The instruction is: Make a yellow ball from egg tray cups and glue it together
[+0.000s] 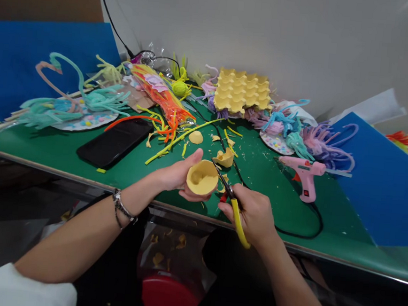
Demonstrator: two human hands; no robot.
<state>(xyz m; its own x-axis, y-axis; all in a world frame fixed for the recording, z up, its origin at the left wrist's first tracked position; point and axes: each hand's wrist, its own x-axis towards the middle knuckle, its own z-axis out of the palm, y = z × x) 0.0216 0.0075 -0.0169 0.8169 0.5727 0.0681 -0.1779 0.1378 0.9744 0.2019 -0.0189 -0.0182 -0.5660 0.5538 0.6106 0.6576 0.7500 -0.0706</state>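
My left hand (184, 172) is closed round a yellow egg-carton cup (203, 177), its round hollow tilted up toward me. In my right hand (254, 211) is a pair of scissors (236, 217) with yellow handles, the blades reaching to the cup's right rim. Just beyond them lies a ragged yellow carton offcut (225, 158). A small domed carton cup (196, 137) rests on the green table behind my left hand. Further back, a large yellow egg tray (243, 91) sits on bundles of pipe cleaners.
A black phone (115, 141) lies at left, near a turquoise pipe-cleaner swan (70, 100). On the right, a pink glue gun (304, 172) trails a black cord. Blue boards (381, 186) stand at both sides. Orange pipe cleaners (159, 90) and carton scraps litter the green table (265, 176).
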